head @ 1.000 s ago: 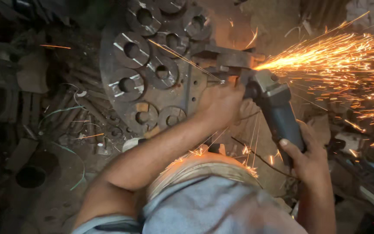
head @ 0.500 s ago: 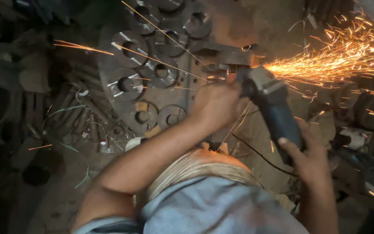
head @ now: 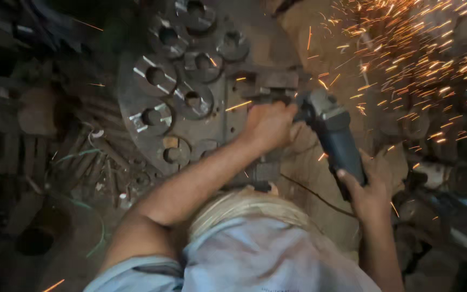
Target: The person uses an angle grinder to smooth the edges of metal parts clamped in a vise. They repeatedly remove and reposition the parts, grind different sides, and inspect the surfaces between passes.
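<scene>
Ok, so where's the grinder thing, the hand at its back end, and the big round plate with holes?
Angle grinder (head: 335, 141), head view, on its dark blue body.
Right hand (head: 371, 190), head view, on the back of the hand holding the grinder's rear.
Round metal plate (head: 136, 103), head view, on a bare patch near its left rim.

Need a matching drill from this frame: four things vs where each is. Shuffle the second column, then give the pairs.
Things:
1. left hand
2. right hand
3. spray of orange sparks
4. round grey metal discs with centre holes

Places:
A. upper right of the picture, flying away from the tool head
B. gripping near the head of the dark blue-grey angle grinder
C. on the rear end of the grinder body, lower right
D. laid close together on the round dark steel plate, left of the hands

Pairs: 1-B, 2-C, 3-A, 4-D
</scene>
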